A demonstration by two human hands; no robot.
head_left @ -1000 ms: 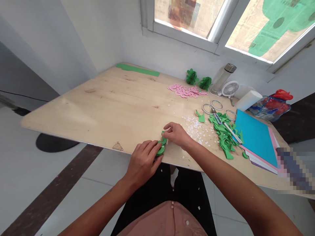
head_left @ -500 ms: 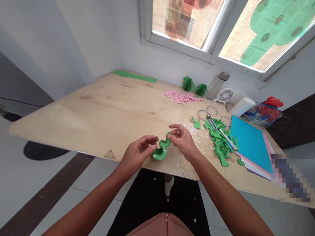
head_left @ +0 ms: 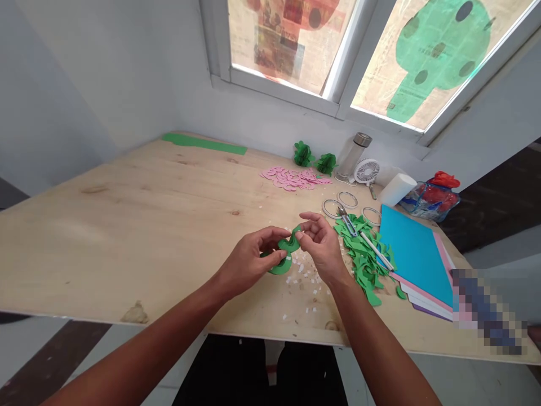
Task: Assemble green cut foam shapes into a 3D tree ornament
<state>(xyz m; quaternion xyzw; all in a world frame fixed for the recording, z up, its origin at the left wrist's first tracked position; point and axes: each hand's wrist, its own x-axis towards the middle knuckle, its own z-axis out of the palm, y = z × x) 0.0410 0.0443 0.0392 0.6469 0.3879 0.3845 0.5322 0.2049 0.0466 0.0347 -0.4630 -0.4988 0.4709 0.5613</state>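
Note:
A curvy green paper cutout (head_left: 288, 246), apparently several layers thick, hangs between my two hands above the table's front half. Small white squares stick to its face. My left hand (head_left: 257, 254) pinches it at the lower left, thumb on the near side. The thumb and forefinger of my right hand (head_left: 318, 239) close on its upper right tip, with the other fingers curled above. White paper bits (head_left: 310, 276) lie scattered on the wood below. Part of the cutout is hidden behind my left fingers.
Green scraps (head_left: 366, 265) lie to the right beneath a utility knife (head_left: 347, 221) and a white pen (head_left: 377, 251). Blue sheets (head_left: 412, 248) sit beyond. Pink cutouts (head_left: 291, 178), green paper trees (head_left: 303, 154), a bottle (head_left: 351, 155) and a small fan (head_left: 367, 171) stand toward the wall.
My left hand has shifted along the green cutout toward its middle, and both hands are closer together. The head view has turned, so the table appears lower and further left.

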